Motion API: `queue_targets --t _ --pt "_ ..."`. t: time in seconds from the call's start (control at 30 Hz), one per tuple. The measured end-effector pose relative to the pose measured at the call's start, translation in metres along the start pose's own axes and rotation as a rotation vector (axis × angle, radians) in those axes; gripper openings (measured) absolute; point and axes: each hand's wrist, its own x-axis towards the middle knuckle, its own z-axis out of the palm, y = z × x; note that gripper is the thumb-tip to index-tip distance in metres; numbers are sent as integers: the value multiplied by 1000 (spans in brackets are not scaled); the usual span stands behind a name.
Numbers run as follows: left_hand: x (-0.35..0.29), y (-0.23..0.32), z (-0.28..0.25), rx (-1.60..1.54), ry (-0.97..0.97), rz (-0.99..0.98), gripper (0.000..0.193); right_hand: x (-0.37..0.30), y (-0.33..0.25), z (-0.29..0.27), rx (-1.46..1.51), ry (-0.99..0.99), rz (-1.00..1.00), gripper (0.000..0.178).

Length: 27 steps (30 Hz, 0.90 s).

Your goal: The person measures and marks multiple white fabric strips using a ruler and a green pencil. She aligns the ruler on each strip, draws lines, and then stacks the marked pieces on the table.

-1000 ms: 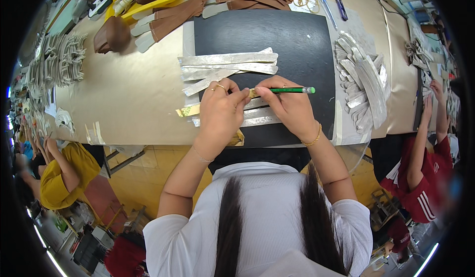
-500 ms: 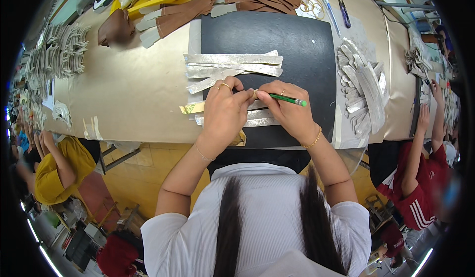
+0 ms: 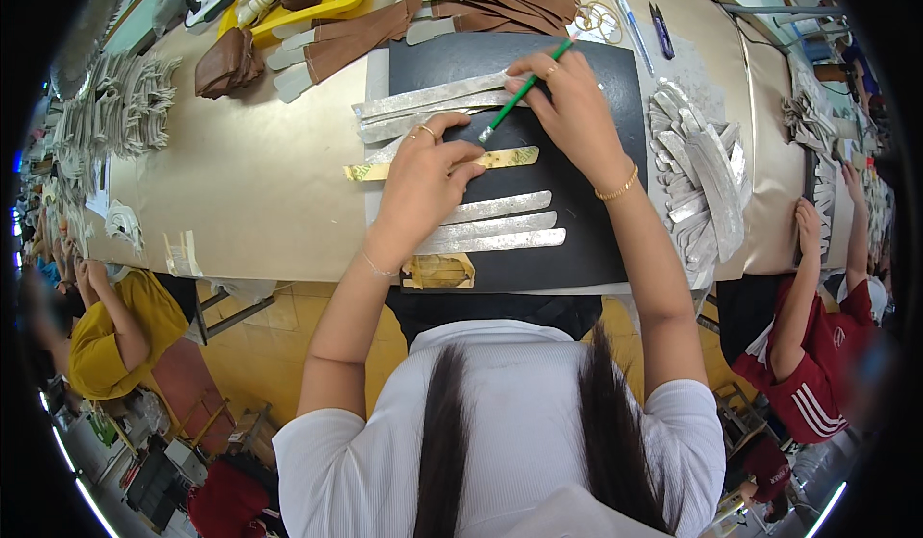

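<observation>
My left hand, fingers bent, grips a narrow yellow strip with printed marks, which sticks out on both sides of it. My right hand holds a green pencil slantwise between its fingers. Its fingertips are at the right ends of several silvery-grey strips on the far part of the black mat; whether they pinch one is hard to see. Closer to me, several more silvery strips lie side by side, their left ends partly behind my left hand.
A heap of silvery strips lies right of the mat. Beyond it are brown pieces with grey ends, a yellow tray, a pen and dark snips. Grey bundles stand left. Co-workers sit at both sides.
Both hands have moved away from me, the left bringing the yellow strip off the near silvery strips. The right hand has swung the pencil round and reached the far strips, whose right ends have shifted.
</observation>
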Motion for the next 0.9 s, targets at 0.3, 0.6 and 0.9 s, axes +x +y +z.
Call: queue_targets --t 0.3,0.6,0.9 --pt "11 -10 -13 -64 -53 1 21 26 5 17 -142 -242 23 17" --pt "-22 2 -36 -6 -56 55 20 19 -23 -7 235 -228 -11 13" --pt "-63 19 -144 -412 -436 174 27 -31 -47 -29 612 -463 264 11"
